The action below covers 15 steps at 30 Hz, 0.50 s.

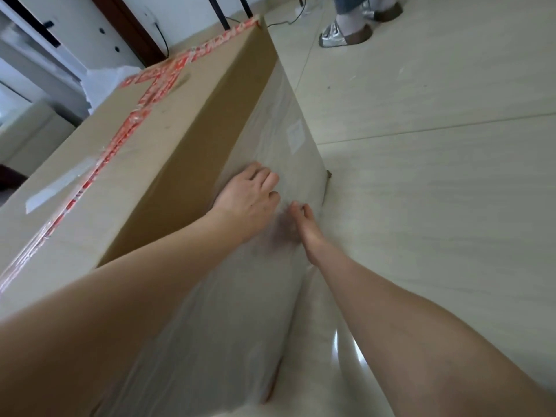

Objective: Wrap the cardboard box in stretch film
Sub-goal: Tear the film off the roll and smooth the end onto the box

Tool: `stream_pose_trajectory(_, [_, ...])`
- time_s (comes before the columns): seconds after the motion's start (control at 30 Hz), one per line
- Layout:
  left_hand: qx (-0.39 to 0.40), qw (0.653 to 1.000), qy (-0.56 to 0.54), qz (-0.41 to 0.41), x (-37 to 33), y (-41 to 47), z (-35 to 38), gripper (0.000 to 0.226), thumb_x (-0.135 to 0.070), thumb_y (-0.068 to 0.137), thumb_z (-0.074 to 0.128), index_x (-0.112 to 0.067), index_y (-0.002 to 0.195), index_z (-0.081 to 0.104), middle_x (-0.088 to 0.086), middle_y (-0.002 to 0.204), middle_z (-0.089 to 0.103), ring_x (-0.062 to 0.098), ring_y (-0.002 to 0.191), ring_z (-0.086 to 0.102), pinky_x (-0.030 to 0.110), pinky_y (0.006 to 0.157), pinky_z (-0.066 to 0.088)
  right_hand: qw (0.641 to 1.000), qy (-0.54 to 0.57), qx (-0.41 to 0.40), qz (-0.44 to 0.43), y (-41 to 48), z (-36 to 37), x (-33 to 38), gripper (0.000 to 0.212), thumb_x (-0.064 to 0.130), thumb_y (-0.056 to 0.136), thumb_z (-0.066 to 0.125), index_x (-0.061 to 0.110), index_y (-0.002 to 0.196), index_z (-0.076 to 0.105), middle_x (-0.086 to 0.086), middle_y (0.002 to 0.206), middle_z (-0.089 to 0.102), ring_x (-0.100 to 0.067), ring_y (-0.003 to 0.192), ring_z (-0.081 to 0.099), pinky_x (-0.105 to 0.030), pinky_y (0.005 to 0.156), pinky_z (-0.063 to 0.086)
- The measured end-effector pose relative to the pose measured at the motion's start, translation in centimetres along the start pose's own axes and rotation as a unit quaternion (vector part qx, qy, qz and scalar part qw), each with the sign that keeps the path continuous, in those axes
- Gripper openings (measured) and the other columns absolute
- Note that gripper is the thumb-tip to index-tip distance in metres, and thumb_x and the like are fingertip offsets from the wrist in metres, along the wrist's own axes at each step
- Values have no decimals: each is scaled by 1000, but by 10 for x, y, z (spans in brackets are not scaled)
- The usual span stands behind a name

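Note:
A tall cardboard box (168, 139) stands on the floor, its top sealed with red printed tape (144, 100). Clear stretch film (279, 136) covers the lower part of the box side facing me and sags down toward the bottom of the frame. My left hand (249, 197) lies flat on the filmed side with its fingers spread. My right hand (304, 224) is just to its right, edge-on, with the fingertips touching the film; a dark blur sits between the two hands. No film roll is in view.
Pale floor tiles (436, 145) stretch to the right of the box. Another person's feet in silver shoes (346, 33) stand at the top right. White furniture (36, 70) and a dark door frame (129, 25) are behind the box on the left, with cables on the floor.

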State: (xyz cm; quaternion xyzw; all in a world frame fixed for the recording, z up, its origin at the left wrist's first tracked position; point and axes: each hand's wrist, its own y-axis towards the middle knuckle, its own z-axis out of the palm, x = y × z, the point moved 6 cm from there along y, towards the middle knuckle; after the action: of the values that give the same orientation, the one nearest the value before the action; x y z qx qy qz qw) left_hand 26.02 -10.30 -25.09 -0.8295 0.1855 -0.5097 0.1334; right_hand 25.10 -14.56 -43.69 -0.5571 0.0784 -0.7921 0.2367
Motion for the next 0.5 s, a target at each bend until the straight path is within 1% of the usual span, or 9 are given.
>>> stream_pose_trajectory(0.03, [8,1000,1,-1,3,2,0,39,-26,100,29,-8,133,41,19,141,29,34,137,23,43,118,8,1000,1,-1,3,5,-1,1,16,34,98,48,21,106,49,-3,106,58,-16,95,55,-28,85,43])
stream_pose_trajectory(0.1, [16,1000,0,1,6,6,-2,40,-27,100,30,-8,134,40,19,143,28,33,139,21,43,118,6,1000,-1,-4,2,13,-3,8,41,36,97,48,11,130,46,-9,131,53,-21,117,53,-28,97,39])
stream_pose_trajectory(0.17, [18,1000,-4,-10,7,9,-3,39,-23,100,30,-7,135,40,18,144,27,32,140,20,43,119,6,1000,-9,-25,-8,18,-10,20,59,38,97,47,8,146,30,-9,147,39,-22,134,40,-26,107,31])
stream_pose_trajectory(0.2, [13,1000,-13,-14,8,10,-4,40,-20,99,30,-7,135,40,18,145,26,32,141,19,42,119,7,999,-21,-47,-13,21,-15,25,65,41,97,47,9,149,25,-10,151,34,-22,137,36,-28,111,29])
stream_pose_trajectory(0.23, [7,1000,-18,-15,8,11,-7,40,-18,99,30,-6,136,39,19,146,25,32,142,16,42,119,8,997,-34,-73,-20,22,-21,29,67,44,95,47,11,149,25,-11,152,32,-24,138,35,-32,113,28])
stream_pose_trajectory(0.3, [-13,1000,-20,-16,5,13,-12,42,-17,99,30,-5,138,38,18,150,21,31,145,10,42,119,7,992,-51,-112,-33,20,-31,33,69,50,92,47,17,149,28,-12,151,33,-26,136,37,-39,113,31])
stream_pose_trajectory(0.33, [-26,999,-19,-10,3,14,-15,42,-17,99,30,-5,139,37,17,152,20,31,145,8,42,119,6,990,-60,-117,-41,17,-34,33,68,52,92,45,18,149,28,-12,151,32,-27,137,35,-41,113,30])
stream_pose_trajectory(0.4, [-35,999,-19,2,-2,14,-19,43,-19,100,30,-7,140,37,16,153,19,30,145,7,43,119,9,990,-84,-102,-43,9,-37,29,69,53,94,42,18,151,24,-12,155,25,-24,143,24,-41,117,23])
stream_pose_trajectory(0.5, [-50,998,-40,11,-3,15,-25,39,-20,100,31,-9,136,42,15,150,25,29,143,14,42,115,20,991,-93,-97,-27,-5,-41,18,71,53,95,39,14,151,19,-9,158,16,-22,146,16,-40,119,17])
